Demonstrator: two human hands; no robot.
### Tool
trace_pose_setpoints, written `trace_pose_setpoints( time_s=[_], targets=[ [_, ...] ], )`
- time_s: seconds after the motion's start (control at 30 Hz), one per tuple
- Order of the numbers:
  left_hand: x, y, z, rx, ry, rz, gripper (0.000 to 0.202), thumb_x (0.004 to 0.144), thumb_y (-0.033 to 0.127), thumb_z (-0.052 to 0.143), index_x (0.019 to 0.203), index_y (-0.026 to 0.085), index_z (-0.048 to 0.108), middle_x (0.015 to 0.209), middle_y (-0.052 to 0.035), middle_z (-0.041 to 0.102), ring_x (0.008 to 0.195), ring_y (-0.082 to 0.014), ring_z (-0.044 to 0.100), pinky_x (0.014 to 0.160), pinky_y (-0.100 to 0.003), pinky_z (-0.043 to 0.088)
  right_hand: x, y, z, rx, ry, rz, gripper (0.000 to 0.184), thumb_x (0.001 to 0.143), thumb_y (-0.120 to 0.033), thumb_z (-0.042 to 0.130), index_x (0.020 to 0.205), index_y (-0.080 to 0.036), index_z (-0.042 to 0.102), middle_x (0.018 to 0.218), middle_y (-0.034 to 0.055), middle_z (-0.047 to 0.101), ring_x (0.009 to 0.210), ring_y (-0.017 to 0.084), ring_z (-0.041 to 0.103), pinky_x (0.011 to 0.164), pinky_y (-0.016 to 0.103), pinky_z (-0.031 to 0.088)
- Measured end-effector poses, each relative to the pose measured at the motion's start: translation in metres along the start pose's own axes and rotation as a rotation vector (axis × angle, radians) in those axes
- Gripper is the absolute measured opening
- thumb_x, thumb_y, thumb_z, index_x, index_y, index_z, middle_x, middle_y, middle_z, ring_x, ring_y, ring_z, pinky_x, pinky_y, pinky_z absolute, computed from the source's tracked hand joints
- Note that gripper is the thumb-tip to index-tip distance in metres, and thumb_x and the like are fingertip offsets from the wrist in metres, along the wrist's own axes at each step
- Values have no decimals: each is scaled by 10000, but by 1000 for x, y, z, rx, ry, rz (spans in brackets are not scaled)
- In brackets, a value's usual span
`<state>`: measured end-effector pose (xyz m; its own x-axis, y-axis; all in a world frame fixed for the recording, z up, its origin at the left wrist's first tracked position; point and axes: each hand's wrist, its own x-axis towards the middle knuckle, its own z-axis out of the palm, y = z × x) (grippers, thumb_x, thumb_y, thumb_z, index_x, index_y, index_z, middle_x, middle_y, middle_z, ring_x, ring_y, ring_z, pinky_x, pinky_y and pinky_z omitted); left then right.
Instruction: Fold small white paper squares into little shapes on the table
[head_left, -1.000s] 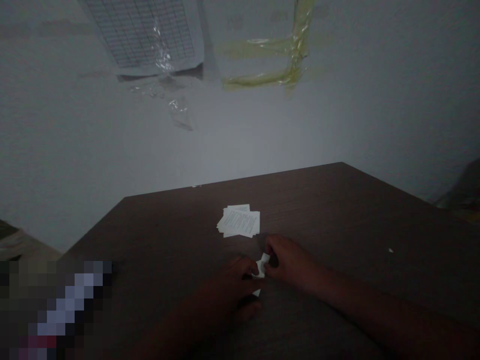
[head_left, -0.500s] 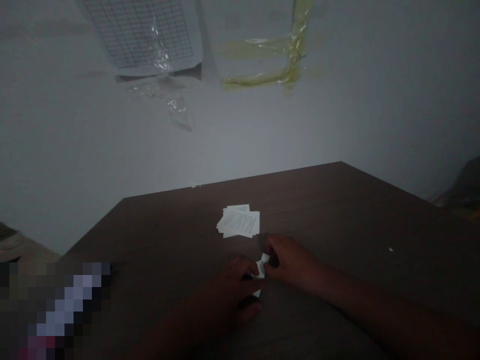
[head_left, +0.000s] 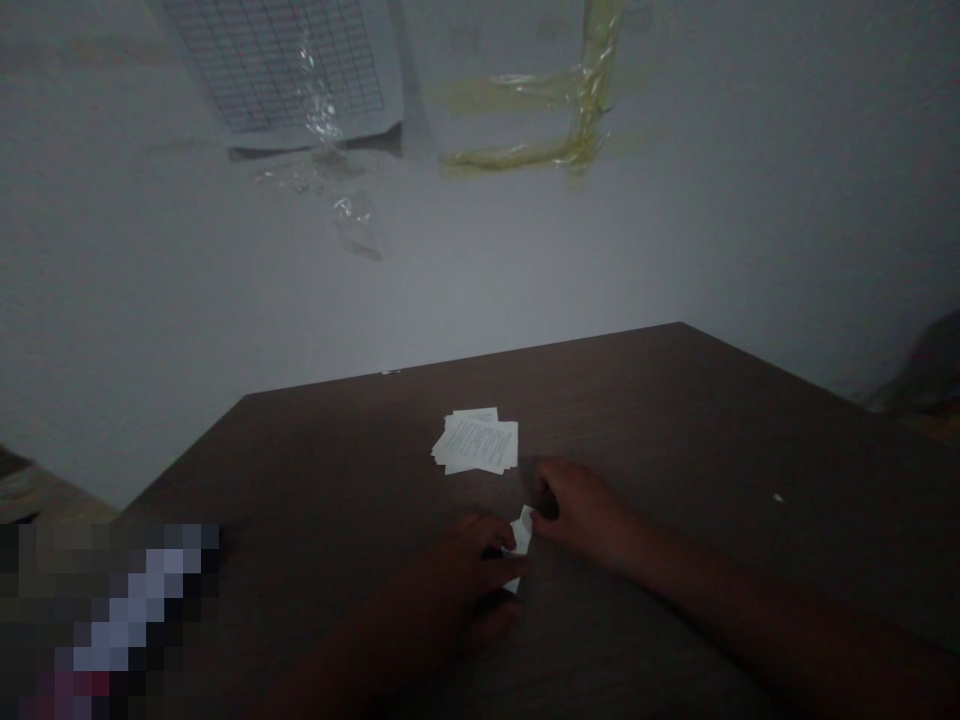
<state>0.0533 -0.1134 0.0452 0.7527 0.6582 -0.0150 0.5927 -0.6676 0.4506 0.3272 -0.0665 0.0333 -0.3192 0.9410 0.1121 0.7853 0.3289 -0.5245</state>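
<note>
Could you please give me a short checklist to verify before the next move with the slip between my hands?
1. Left hand on slip: ok, fingers lie over it.
2. Right hand gripping slip: cannot tell; thumb is at its far end, but the grip is unclear.
3. Slip flat: not ok, far end looks bent.
4. Stack apart from both hands: ok, it lies beyond them.
5. Stack squared: not ok, papers lie at different angles.

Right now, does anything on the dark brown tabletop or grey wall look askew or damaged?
Three oddities: the pile of white printed paper slips is skewed, corners sticking out; a tiny white scrap lies alone toward the right of the tabletop; wrinkled yellow tape on the wall looks worn.
</note>
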Motion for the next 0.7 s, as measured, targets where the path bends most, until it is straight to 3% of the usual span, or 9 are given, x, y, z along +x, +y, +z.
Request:
trace_pose_setpoints(
  time_s=[0.3,0.43,0.57,0.7],
  targets=[
    [1,-1,-3,-22,-13,17,396,1091,235,928,1480,312,920,1656,-106,863,1506,-380,826,1327,-522,716,-19,-15,9,-2,-77,-74,341,867,-134,933,1087,-249,699,1193,102,861,1159,359,818,1041,471,546],
    [0,-3,-6,-82,-13,8,300,1181,190,816,1439,284,937,1585,-97,902,1492,-337,845,1343,-472,687,-18,-12,6,7,-100,-71,341,880,-168,958,1097,-249,709,1191,99,859,1139,352,805,1027,467,545],
    [5,-13,6,-132,33,-22,226,1206,155,788,1306,267,957,1496,-95,916,1381,-302,871,1277,-442,701,-18,-10,8,1,-86,-110,303,920,-194,968,1115,-242,741,1193,102,863,1121,340,793,1021,465,554],
    [10,-24,23,-165,113,-87,230,1112,105,881,1284,247,939,1460,-105,893,1377,-319,851,1255,-463,705,-21,-9,14,-22,-61,-161,351,898,-258,1022,1153,-250,782,1239,113,860,1188,387,801,1048,500,586]
  ],
)
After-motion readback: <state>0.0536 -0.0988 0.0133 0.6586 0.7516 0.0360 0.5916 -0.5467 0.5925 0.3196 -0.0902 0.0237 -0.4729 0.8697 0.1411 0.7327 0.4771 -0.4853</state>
